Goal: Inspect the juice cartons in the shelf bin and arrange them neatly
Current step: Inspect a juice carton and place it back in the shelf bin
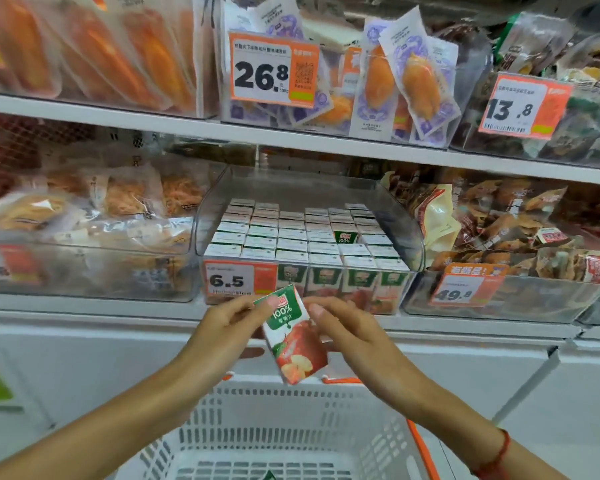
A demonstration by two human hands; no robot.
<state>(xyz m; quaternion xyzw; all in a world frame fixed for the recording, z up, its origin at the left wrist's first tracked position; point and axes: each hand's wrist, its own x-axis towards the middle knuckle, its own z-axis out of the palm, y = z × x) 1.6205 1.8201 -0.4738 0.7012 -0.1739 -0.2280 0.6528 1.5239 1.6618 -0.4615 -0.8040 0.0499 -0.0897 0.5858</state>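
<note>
A small apple juice carton (293, 336), green at the top with red apples below, hangs tilted in front of the shelf edge. My left hand (227, 322) pinches its upper left corner and my right hand (343, 327) grips its right side. Behind, a clear shelf bin (407, 233) holds several rows of matching juice cartons (291, 237) standing upright with white tops showing. One gap in the rows shows the green face of a carton (345, 236).
A white shopping basket (291, 434) with orange handles sits below my hands. Price tags read 6.5 (238, 280) and 49.8 (465, 289). Bins of bagged snacks flank the juice bin, and an upper shelf (187, 128) carries packaged foods.
</note>
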